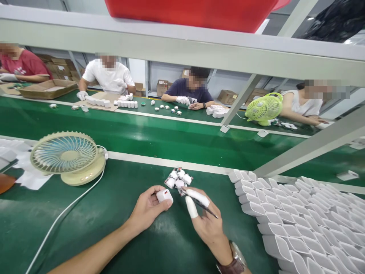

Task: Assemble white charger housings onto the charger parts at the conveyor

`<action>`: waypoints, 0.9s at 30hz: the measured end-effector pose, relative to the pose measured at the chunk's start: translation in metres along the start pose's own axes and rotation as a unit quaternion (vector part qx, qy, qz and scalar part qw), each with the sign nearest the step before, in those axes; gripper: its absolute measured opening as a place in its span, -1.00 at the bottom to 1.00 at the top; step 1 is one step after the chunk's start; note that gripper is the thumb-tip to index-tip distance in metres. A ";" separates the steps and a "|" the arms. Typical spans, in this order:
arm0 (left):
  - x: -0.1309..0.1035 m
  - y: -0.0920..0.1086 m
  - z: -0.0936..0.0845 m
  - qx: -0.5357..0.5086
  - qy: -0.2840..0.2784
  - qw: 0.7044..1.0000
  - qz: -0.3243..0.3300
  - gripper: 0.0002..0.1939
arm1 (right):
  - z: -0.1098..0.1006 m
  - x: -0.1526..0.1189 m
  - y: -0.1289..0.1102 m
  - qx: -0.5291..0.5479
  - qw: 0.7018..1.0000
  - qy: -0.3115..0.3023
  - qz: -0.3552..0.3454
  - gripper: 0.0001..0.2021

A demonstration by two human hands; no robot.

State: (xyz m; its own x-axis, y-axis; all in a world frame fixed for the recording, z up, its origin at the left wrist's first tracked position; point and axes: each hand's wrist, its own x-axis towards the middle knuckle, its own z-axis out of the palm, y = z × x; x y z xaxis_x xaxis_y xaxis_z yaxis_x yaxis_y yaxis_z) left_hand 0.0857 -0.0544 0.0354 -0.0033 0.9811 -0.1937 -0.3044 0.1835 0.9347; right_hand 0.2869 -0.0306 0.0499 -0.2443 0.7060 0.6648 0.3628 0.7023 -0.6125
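Fingers wrapped round it, my left hand [149, 207] holds a white charger housing [164, 195] whose end shows a small red slot. My right hand [205, 213] has white covers on its thumb and index finger and holds dark thin tweezers [209, 211]. Its fingertips are beside a small pile of white parts [179, 183] on the green table, just beyond both hands. Whether the tweezers' tip touches a part is hidden by the fingers.
Many open white housings [302, 224] stand in rows at the right. A cream fan [68, 156] with a white cable sits at the left. Beyond a green conveyor [142, 133], several people work at a bench. A slanted metal post [310, 140] rises at the right.
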 end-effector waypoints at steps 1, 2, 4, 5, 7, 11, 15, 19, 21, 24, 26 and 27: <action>0.001 0.000 -0.001 0.011 -0.002 1.000 0.004 -0.55 | -0.006 0.001 0.008 -0.044 0.999 -0.016 -0.008 -0.66; 0.001 -0.001 -0.003 0.028 -0.006 1.000 0.010 -0.56 | -0.012 0.002 0.017 -0.102 0.994 -0.044 -0.016 -0.63; 0.003 -0.002 -0.008 0.088 -0.010 0.995 0.040 -0.55 | -0.023 0.001 0.035 -0.239 0.964 -0.113 -0.024 -0.58; 0.003 -0.002 -0.011 0.131 -0.010 0.989 0.065 -0.52 | -0.028 0.000 0.042 -0.303 0.942 -0.144 -0.022 -0.59; 0.003 -0.003 -0.018 0.226 -0.012 0.966 0.124 -0.48 | -0.033 -0.002 0.051 -0.395 0.898 -0.193 -0.017 -0.60; 0.003 -0.005 -0.027 0.355 -0.046 0.908 0.216 -0.67 | -0.037 -0.002 0.049 -0.460 0.849 -0.259 -0.022 -0.51; 0.002 -0.010 -0.027 0.388 -0.092 0.884 0.244 -0.71 | -0.039 0.007 0.040 -0.477 0.840 -0.259 -0.013 -0.52; 0.002 -0.005 -0.029 0.394 -0.111 0.882 0.236 -0.56 | -0.037 0.017 0.031 -0.402 0.887 -0.215 -0.072 -0.63; 0.003 0.002 -0.033 0.397 -0.133 0.876 0.241 -0.60 | -0.033 0.019 0.025 -0.331 0.913 -0.200 -0.133 -0.63; 0.006 0.010 -0.038 0.401 -0.177 0.860 0.263 -0.74 | -0.022 0.015 0.014 -0.225 0.930 -0.194 -0.218 -0.71; 0.008 0.011 -0.040 0.403 -0.190 0.850 0.281 -0.79 | -0.013 0.008 0.008 -0.178 0.932 -0.192 -0.249 -0.82; 0.008 0.010 -0.040 0.404 -0.189 0.846 0.294 -0.80 | -0.008 0.004 0.005 -0.165 0.933 -0.188 -0.260 -0.85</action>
State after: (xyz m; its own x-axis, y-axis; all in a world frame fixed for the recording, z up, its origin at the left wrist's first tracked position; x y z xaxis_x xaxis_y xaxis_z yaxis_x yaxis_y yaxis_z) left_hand 0.0448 -0.0473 0.0310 0.4235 0.8389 0.3418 0.3934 -0.5102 0.7648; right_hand 0.2954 -0.0250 0.0530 -0.7404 0.3041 0.5995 0.3496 0.9359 -0.0429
